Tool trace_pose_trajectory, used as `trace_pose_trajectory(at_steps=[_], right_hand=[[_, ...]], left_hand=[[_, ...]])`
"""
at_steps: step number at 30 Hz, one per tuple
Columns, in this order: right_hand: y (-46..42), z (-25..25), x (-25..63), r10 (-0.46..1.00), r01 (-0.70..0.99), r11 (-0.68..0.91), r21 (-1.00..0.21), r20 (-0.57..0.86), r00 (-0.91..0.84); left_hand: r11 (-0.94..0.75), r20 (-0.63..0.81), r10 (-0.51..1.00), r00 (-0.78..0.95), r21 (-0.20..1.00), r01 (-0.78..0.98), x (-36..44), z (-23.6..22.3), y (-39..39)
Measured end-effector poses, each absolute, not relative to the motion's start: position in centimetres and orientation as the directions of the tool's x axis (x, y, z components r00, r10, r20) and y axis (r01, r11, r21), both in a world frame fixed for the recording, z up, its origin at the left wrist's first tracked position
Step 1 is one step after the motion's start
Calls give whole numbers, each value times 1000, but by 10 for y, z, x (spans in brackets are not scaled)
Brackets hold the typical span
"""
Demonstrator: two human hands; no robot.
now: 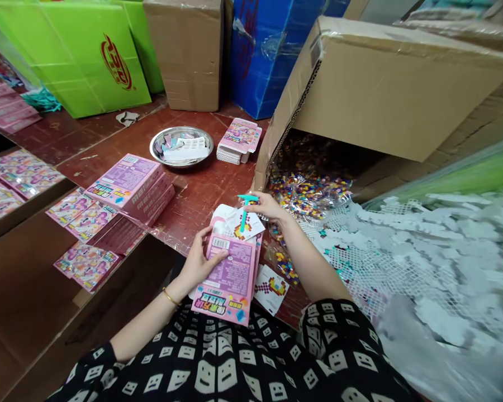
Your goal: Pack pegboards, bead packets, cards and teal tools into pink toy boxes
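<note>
My left hand (202,261) is closed around a pink and purple printed box (231,279), its thumb lying across the front and the flap end pointing away from me. At that end a printed card (251,224) with a pixel picture shows at the mouth of the box. In my right hand (268,205) is a small turquoise T-shaped plastic tool (243,215), pinched near its crossbar, with its shaft pointing down over the card. Another printed card (272,289) lies on the table to the right of the box. Part of the right fingers is hidden behind the tool.
Stacked pink boxes (129,181) stand on the left, beside a metal bowl (181,146) and flattened boxes (238,137). An open cardboard carton (377,89) holds bags of colourful beads (305,190). White mesh sheets (385,251) pile up at right. Green (84,56) and blue (268,50) cartons line the back.
</note>
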State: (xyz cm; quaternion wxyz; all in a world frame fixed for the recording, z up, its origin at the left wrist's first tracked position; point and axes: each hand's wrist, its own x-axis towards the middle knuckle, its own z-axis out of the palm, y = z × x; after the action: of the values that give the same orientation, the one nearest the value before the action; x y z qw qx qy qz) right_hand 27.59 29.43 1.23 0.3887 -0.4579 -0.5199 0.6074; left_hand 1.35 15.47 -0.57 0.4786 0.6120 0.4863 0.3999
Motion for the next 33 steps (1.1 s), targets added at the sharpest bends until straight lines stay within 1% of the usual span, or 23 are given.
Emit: trace_pose_trajectory(at_steps=[3, 6, 8, 10, 12, 14, 17, 18, 19, 20, 21, 22, 23, 24, 25, 26, 27, 29, 30, 31, 33], right_hand=[[279, 9, 250, 855, 70, -177, -982, -188, -484], [256, 11, 236, 794, 163, -107, -981, -183, -580], [237, 17, 233, 763, 205, 22, -978, -117, -636], [217, 28, 233, 749, 253, 190, -949, -26, -662], [197, 42, 235, 773, 318, 334, -887, 66, -631], [178, 60, 239, 788, 358, 405, -842, 122, -604], [153, 84, 250, 739, 294, 404, -866, 119, -663], [145, 90, 256, 751, 277, 410, -869, 150, -642], [137, 94, 263, 790, 272, 433, -859, 216, -574], [130, 96, 269, 833, 287, 469, -836, 310, -459], [124, 95, 275, 854, 323, 505, -800, 410, -319], [119, 91, 279, 849, 372, 527, -764, 492, -192], [115, 83, 282, 831, 415, 536, -735, 546, -106], [113, 73, 282, 813, 444, 544, -712, 577, -71], [113, 60, 280, 801, 464, 554, -691, 594, -73], [115, 46, 277, 791, 475, 567, -673, 605, -87], [118, 31, 273, 780, 480, 581, -657, 618, -99], [129, 6, 266, 761, 489, 589, -643, 645, -68], [135, -4, 264, 756, 499, 581, -643, 653, -39], [140, -11, 263, 753, 511, 568, -645, 658, -7], [145, -17, 264, 757, 545, 526, -653, 652, 50]], left_hand=[[-78, 36, 982, 188, 972, 221, 15, -6, 155], [-60, 21, 981, 195, 978, 197, 12, -1, 153], [-6, -25, 978, 207, 989, 149, 9, 5, 147], [74, -100, 961, 258, 991, 109, 7, 11, 139], [147, -163, 934, 319, 986, 75, 8, 18, 131], [162, -160, 927, 340, 987, 23, 12, 24, 124], [87, -61, 935, 348, 994, -60, 18, 34, 119], [30, -4, 940, 341, 997, -71, 19, 37, 119], [-58, 76, 948, 309, 996, -69, 19, 39, 120], [-177, 184, 951, 248, 983, -49, 18, 41, 123], [-319, 316, 935, 162, 948, -8, 15, 41, 128], [-466, 463, 884, 65, 884, 40, 13, 39, 134], [-599, 603, 798, -20, 796, 80, 10, 36, 141], [-700, 707, 704, -67, 707, 101, 7, 32, 149], [-763, 768, 638, -58, 640, 91, 6, 27, 159], [-794, 795, 606, -5, 606, 55, 5, 22, 168], [-799, 797, 600, 72, 601, 11, 6, 19, 178], [-777, 760, 606, 234, 629, -31, 10, 15, 194], [-771, 745, 603, 284, 636, -32, 13, 16, 200], [-776, 746, 594, 300, 630, -28, 15, 18, 204], [-801, 771, 581, 262, 599, 14, 20, 26, 210]])
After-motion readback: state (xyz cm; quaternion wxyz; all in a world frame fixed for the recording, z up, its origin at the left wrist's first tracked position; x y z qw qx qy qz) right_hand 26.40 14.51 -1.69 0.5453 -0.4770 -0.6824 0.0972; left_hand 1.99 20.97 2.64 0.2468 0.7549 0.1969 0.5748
